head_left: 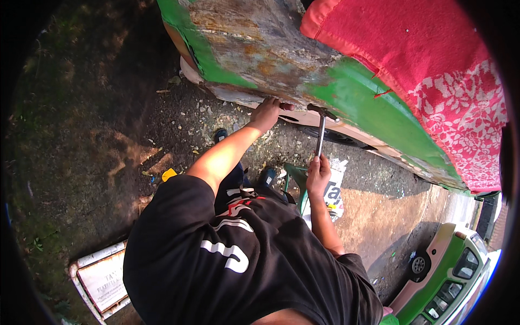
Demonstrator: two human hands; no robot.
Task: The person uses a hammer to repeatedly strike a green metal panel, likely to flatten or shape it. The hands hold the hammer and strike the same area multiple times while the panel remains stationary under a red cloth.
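Note:
My right hand (318, 174) is closed round the handle of a hammer (322, 132) with a slim metal shaft. Its dark head lies against or very near the side of a vehicle body (357, 89), green with a large bare, rusty, scraped patch. To the left of the hammer head, my left hand (265, 115) is at the lower edge of that body, just above the wheel arch. The fingers of this hand are bent and partly hidden, and what they grip cannot be made out.
A red towel with a white floral pattern (411, 54) drapes over the vehicle. Below the arch is a dark tyre (336, 136). A green stool (295, 181) and a printed sack (336, 184) lie near my legs. A framed sign (105, 276) and another green-white vehicle (444, 281) stand behind.

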